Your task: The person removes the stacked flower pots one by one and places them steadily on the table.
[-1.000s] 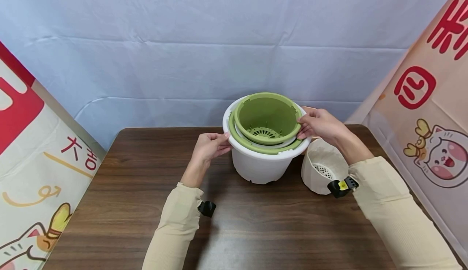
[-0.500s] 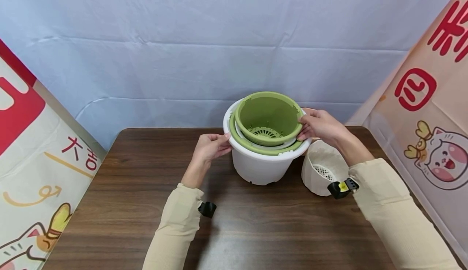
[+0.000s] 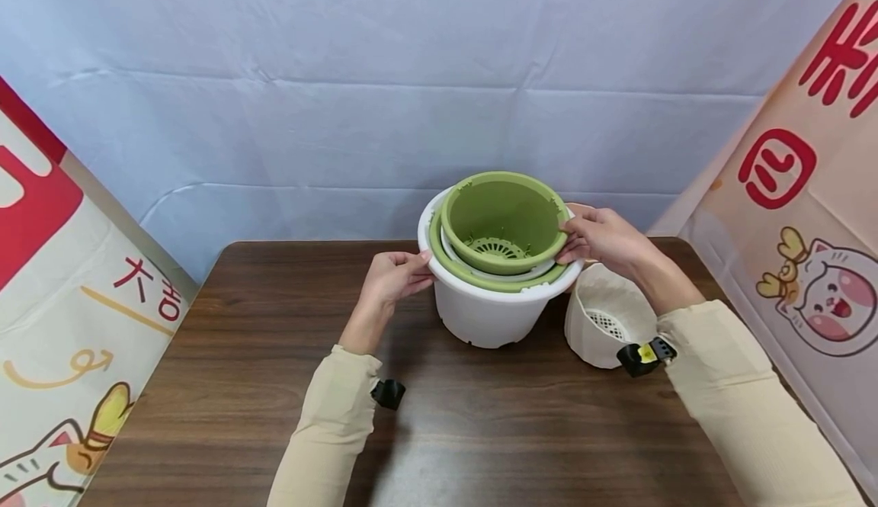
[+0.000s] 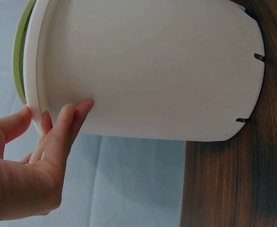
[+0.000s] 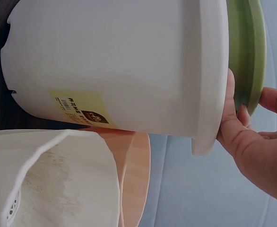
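A: What has just changed on the table point(image 3: 206, 400)?

B: Hardly anything; against a second ago, both hands and the stack hold the same places, and only the right forearm sits a shade nearer

A: And the left hand point(image 3: 395, 274)?

B: Thumb and forefinger are closed on the left edge of the white pot point(image 3: 487, 316), pinching its rim, while other fingers lie against its wall

A: The right hand point(image 3: 604, 236)?

B: Fingers bent, with little gap, pinching the right rim of the small green pot point(image 3: 504, 213); one finger also lies along the white rim

A: Where is that green pot now?

B: Nested in the stack toward the far side, its rim standing above the white one, with a larger green rim point(image 3: 507, 286) between them

A: So what does the stillness mean for the work?

B: I judge the nesting is at a standstill, one hand steadying, the other minding the inner pot; the cream pot point(image 3: 607, 312) stands apart from it, just to the right, and the peach pot point(image 5: 134, 179) is beyond, both outside the stack
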Available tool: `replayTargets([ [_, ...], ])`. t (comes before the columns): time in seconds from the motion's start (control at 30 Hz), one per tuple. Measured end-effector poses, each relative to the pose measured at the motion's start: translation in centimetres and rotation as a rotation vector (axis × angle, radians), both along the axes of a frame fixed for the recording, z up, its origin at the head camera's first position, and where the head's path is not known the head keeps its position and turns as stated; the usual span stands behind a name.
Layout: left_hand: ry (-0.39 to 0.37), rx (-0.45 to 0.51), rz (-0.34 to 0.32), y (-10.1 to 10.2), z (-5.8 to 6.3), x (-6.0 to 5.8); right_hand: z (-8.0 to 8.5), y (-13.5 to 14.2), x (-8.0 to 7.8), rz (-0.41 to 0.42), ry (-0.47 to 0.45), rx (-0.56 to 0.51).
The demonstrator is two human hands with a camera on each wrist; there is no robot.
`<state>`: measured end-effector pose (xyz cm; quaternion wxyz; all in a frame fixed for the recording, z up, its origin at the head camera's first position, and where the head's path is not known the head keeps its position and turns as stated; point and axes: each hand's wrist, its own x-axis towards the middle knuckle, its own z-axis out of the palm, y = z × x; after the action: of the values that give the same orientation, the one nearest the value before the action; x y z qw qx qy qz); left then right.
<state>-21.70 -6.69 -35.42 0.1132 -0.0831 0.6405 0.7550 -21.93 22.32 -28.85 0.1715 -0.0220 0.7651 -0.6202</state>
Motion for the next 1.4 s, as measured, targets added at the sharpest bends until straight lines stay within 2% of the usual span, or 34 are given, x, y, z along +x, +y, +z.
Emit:
replayTargets([
  [0.6, 0.001, 0.0, 0.01, 0.1, 0.1, 0.1, 0.3, 0.3, 0.3, 0.027, -0.01, -0.048],
  [0.93, -0.01, -0.009, 0.013, 0.0, 0.1, 0.1, 0.7, 0.0, 0.4, 0.06, -0.019, -0.034],
  [1.4, -0.015, -0.012, 0.009, 0.0, 0.2, 0.0, 1.5, -0.1, 0.4, 0.058, -0.011, -0.009],
])
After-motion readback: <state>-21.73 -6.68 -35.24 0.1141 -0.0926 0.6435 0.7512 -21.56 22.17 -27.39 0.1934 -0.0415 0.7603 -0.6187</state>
